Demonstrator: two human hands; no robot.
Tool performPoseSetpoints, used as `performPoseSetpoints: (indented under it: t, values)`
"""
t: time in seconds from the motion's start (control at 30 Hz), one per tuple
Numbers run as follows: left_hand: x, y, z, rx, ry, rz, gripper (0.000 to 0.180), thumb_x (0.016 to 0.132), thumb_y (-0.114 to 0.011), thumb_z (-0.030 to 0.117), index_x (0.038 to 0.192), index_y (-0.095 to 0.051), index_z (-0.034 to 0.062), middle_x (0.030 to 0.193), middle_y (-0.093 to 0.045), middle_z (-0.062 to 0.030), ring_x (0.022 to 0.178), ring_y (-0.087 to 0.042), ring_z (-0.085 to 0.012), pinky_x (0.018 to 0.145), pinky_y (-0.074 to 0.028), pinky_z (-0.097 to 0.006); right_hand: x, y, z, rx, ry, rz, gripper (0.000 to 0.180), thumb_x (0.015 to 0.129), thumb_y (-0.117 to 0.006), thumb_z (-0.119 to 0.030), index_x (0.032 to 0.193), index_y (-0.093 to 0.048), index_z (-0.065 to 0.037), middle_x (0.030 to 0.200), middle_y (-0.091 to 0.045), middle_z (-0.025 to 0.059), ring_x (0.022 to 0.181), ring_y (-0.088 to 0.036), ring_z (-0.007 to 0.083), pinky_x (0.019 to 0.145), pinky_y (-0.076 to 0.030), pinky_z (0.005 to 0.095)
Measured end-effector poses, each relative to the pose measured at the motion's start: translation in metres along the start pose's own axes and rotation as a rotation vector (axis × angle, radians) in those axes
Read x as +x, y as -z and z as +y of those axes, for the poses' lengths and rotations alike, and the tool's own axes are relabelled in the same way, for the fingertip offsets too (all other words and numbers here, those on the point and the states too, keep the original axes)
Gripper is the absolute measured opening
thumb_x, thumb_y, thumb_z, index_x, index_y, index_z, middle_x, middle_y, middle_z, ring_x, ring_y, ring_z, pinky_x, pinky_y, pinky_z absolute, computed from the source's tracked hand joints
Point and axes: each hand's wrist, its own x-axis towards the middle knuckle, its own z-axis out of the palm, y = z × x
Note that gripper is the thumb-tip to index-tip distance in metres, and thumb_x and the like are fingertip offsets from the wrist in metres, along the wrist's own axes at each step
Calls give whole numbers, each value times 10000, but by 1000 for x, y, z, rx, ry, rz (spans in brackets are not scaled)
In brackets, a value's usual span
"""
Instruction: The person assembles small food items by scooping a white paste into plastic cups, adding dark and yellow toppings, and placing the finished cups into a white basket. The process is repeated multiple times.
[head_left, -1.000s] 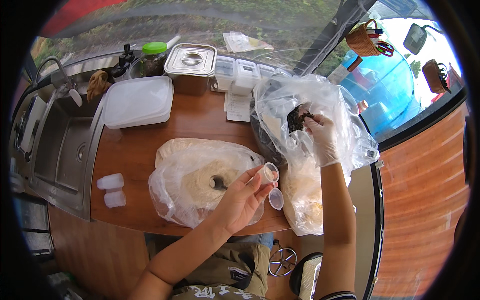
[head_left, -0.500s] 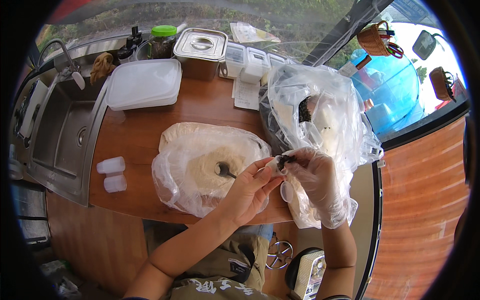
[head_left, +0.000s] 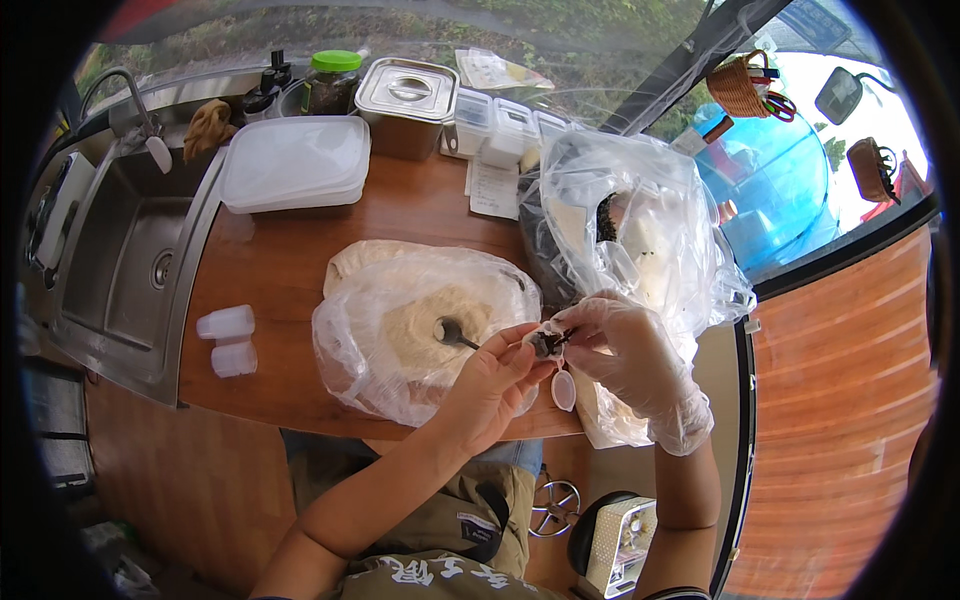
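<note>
Two hands: both are meeting over the near edge of the tabletop (head_left: 300,270).
Left grip: the bare left hand (head_left: 495,375) is pinching a small clear cup (head_left: 545,342), fingers closed around its wall.
Right grip: the gloved right hand (head_left: 625,350) is pressing a dark pinch of filling (head_left: 553,340) into the cup, fingertips together on it.
Lid: a small lid (head_left: 564,390) is hanging just below the grips, attached or loose I cannot tell.
Left of the grips: an open bag of pale powder (head_left: 400,330) is lying with a spoon (head_left: 455,335) in it.
Beyond the grips: a clear bag of dark material (head_left: 620,220) is standing open.
Far left: two capped cups (head_left: 228,340) are resting near the sink (head_left: 120,260).
Risk: crumbs are likely falling past the narrow cup mouth; a squeezed cup may be buckling or slipping, since the grips are working off the tabletop's edge.
</note>
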Motion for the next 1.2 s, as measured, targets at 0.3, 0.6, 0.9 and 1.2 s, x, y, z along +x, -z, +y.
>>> performPoseSetpoints:
  t: [0.3, 0.6, 0.9, 1.2]
  values:
    - [-10, 1, 7, -37, -6, -19, 477, 1063, -684, 166, 1467, -486, 5, 1295, -681, -107, 1194, -675, -190, 1108, -531, -307, -1, -21, -11, 30, 7, 92, 186, 914, -792, 5, 1084, -755, 70, 1087, -653, 91, 951, -705, 163, 864, -574, 288]
    - [-17, -4, 17, -17, -37, -20, 460, 1079, -659, 161, 1469, -483, -9, 1318, -669, -117, 1208, -672, -198, 1122, -531, -321, -10, -34, -19, 184, 21, 209, 162, 932, -786, -1, 1079, -772, 66, 1171, -584, 78, 935, -682, 135, 845, -568, 268]
    - [-23, -6, 13, -78, 15, -75, 462, 1079, -656, 167, 1471, -481, -4, 1370, -647, -131, 1249, -661, -217, 1130, -538, -321, -23, -39, -18, 210, 25, 230, 166, 950, -745, 8, 1106, -769, 61, 1217, -595, 92, 997, -686, 140, 870, -566, 271]
    - [-27, -7, 11, -139, 95, -166, 470, 1073, -662, 198, 1476, -505, 14, 1367, -650, -128, 1238, -670, -228, 1122, -557, -319, -48, -23, -23, 111, 129, 250, 239, 920, -728, 28, 1150, -788, 8, 1162, -651, 103, 943, -682, 156, 846, -563, 285]
